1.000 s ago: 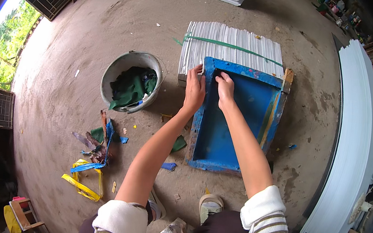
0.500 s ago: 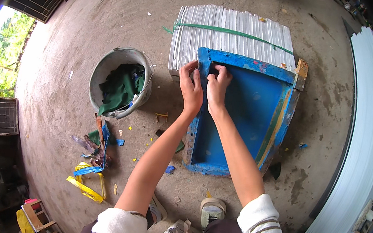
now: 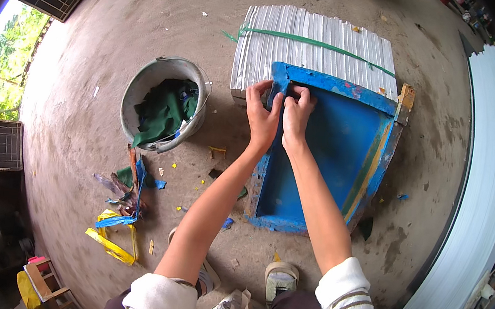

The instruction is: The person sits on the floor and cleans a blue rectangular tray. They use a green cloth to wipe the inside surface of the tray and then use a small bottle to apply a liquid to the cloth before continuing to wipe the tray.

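Note:
A blue-painted screen printing frame leans with its far end on a stack of white sheets, which a green strap binds. My left hand grips the frame's left rail close to the far left corner, fingers outside it and thumb at the rail. Just inside that corner, my right hand has its fingers curled and its thumb close to my left thumb. Whatever lies in the right fingertips is hidden. Blue mesh fills the frame.
Left of the frame stands a grey bucket with dark green cloth in it. Yellow strapping and scraps lie nearer me. Long white sheets are piled along the right. A small wooden stool sits at lower left.
My hands have drawn closer together at the corner, the left thumb now beside the right one. The frame and stack appear slightly farther right in the picture.

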The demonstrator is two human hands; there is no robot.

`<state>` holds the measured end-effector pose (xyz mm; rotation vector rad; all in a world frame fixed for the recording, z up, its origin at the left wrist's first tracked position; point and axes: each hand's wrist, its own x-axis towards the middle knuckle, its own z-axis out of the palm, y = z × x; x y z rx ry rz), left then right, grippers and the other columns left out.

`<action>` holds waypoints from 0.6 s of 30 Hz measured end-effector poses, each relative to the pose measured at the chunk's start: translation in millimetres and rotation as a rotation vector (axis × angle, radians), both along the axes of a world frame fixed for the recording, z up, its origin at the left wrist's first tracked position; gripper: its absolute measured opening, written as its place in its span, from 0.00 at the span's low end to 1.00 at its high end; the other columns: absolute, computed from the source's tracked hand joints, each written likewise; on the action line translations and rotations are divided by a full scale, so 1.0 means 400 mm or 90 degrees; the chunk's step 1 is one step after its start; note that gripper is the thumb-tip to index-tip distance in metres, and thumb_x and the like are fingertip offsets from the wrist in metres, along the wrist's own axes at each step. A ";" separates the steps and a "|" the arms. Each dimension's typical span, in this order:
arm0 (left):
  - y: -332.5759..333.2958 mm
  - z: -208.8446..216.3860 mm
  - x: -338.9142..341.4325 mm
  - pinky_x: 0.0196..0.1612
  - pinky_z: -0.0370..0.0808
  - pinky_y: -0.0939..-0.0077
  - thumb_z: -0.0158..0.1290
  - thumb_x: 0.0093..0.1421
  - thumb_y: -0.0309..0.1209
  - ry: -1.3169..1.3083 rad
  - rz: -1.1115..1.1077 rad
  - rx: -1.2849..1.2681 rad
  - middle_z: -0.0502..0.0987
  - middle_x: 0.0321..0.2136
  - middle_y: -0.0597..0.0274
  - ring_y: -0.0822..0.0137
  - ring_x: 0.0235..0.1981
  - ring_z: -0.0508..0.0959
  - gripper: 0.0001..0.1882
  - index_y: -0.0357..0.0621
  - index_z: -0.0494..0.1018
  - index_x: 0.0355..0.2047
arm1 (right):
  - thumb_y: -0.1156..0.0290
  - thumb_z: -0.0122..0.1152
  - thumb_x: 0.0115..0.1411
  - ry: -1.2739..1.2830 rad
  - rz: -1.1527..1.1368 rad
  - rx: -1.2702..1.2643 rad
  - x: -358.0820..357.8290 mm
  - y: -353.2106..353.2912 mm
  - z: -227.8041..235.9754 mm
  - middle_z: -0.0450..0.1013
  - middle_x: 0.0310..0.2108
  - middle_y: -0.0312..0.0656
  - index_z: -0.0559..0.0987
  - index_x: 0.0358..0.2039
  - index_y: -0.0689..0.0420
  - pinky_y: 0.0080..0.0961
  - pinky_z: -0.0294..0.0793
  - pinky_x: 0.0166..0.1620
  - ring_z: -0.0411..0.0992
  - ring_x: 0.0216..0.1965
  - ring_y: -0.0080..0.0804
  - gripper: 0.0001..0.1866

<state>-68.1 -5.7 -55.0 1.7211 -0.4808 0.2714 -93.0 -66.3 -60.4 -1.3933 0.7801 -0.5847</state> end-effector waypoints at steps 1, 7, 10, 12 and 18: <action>0.001 0.001 -0.001 0.48 0.67 0.67 0.56 0.53 0.25 -0.005 0.000 0.010 0.70 0.38 0.52 0.57 0.42 0.71 0.16 0.35 0.68 0.42 | 0.80 0.47 0.53 0.020 -0.012 -0.015 0.001 0.003 0.002 0.52 0.53 0.57 0.68 0.43 0.61 0.40 0.56 0.57 0.53 0.55 0.49 0.15; 0.002 -0.003 0.005 0.48 0.68 0.67 0.58 0.51 0.25 0.016 -0.011 -0.020 0.69 0.38 0.54 0.57 0.43 0.71 0.18 0.38 0.68 0.43 | 0.80 0.47 0.53 -0.007 0.015 0.021 -0.001 -0.005 0.011 0.52 0.53 0.57 0.68 0.44 0.61 0.38 0.56 0.58 0.53 0.54 0.48 0.16; -0.007 0.004 -0.008 0.49 0.68 0.66 0.58 0.52 0.25 0.041 -0.023 -0.017 0.68 0.40 0.53 0.57 0.43 0.71 0.19 0.38 0.68 0.44 | 0.80 0.47 0.53 0.031 0.024 -0.102 -0.011 -0.012 -0.012 0.55 0.51 0.54 0.68 0.47 0.61 0.36 0.58 0.56 0.56 0.52 0.45 0.18; -0.003 0.009 -0.011 0.49 0.68 0.65 0.57 0.52 0.24 0.044 -0.019 0.006 0.67 0.42 0.52 0.55 0.44 0.70 0.20 0.37 0.67 0.45 | 0.79 0.48 0.54 0.037 0.080 -0.185 -0.039 -0.023 -0.008 0.57 0.50 0.51 0.68 0.50 0.60 0.34 0.61 0.55 0.59 0.50 0.43 0.20; 0.031 0.012 -0.068 0.49 0.68 0.61 0.58 0.50 0.22 -0.075 -0.019 0.198 0.62 0.47 0.45 0.48 0.47 0.67 0.36 0.41 0.54 0.58 | 0.80 0.54 0.52 0.052 0.086 -0.449 -0.214 -0.097 0.051 0.60 0.47 0.45 0.73 0.49 0.53 0.31 0.65 0.50 0.60 0.47 0.40 0.21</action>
